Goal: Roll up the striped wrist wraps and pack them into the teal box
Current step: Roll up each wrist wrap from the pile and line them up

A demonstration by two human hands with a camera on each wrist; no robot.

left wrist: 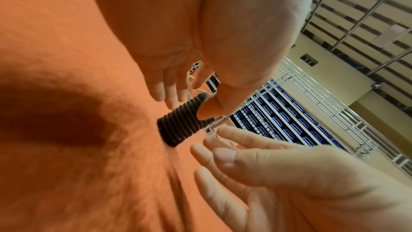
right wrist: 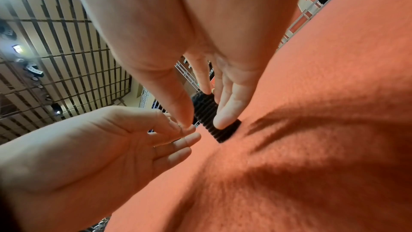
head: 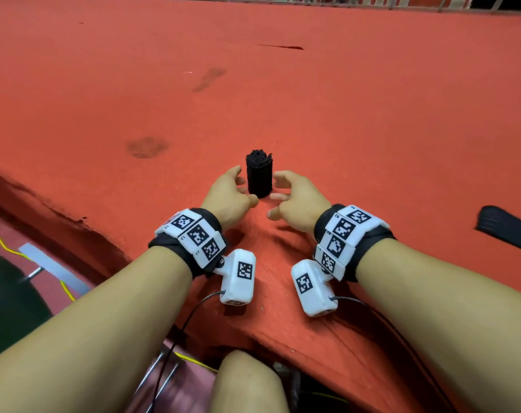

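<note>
Black wrist bands (head: 190, 248) carry white marker-printed camera blocks (head: 238, 277) with cables.

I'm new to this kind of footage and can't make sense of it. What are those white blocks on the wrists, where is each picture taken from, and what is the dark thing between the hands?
The white blocks are wrist-worn cameras. One picture comes from a head camera looking down; the other two look along each hand. On the red cloth a rolled wrist wrap stands upright. The left hand and right hand flank it with relaxed fingers; whether they touch it is unclear, but neither grips it. A second wrap lies flat to the right. No teal box is visible.
</note>
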